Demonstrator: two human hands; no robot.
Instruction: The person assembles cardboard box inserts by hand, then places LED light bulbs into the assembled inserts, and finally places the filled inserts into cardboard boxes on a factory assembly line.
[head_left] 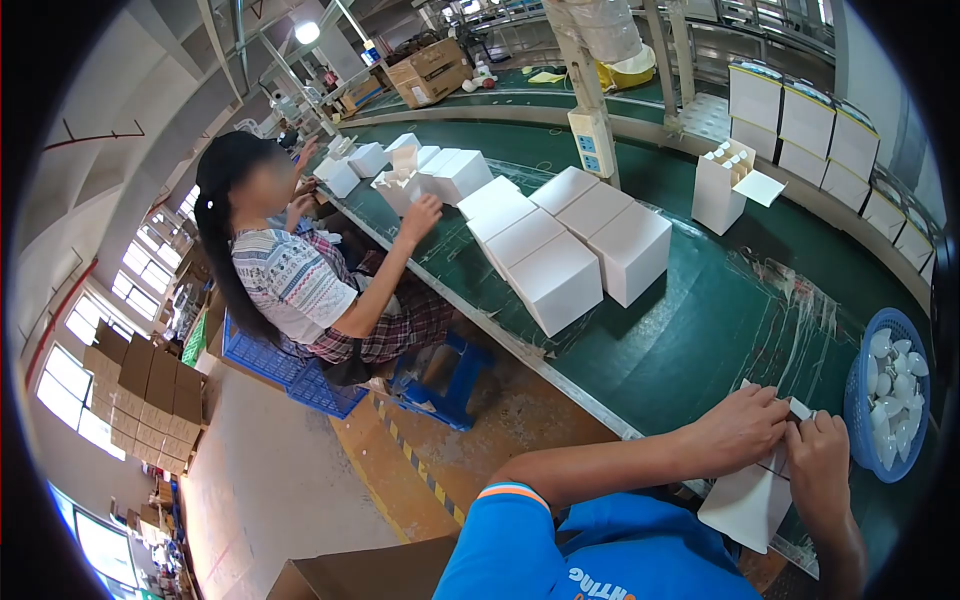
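Observation:
At the table's near edge, my left hand and my right hand are close together over a white cardboard box. The box lies tilted toward me with a flap hanging down. My left fingers are bent and closed at its upper edge. The right fingers are closed on the same edge, beside a small white piece that shows between the hands; whether it is part of the box cannot be made out. My hands hide much of the box's top.
Right of my hands stands a blue basket of white bulbs. An open white box with several bulbs stands further back. Closed white boxes line the green table. On the left a co-worker sits handling a box. A post with sockets rises behind.

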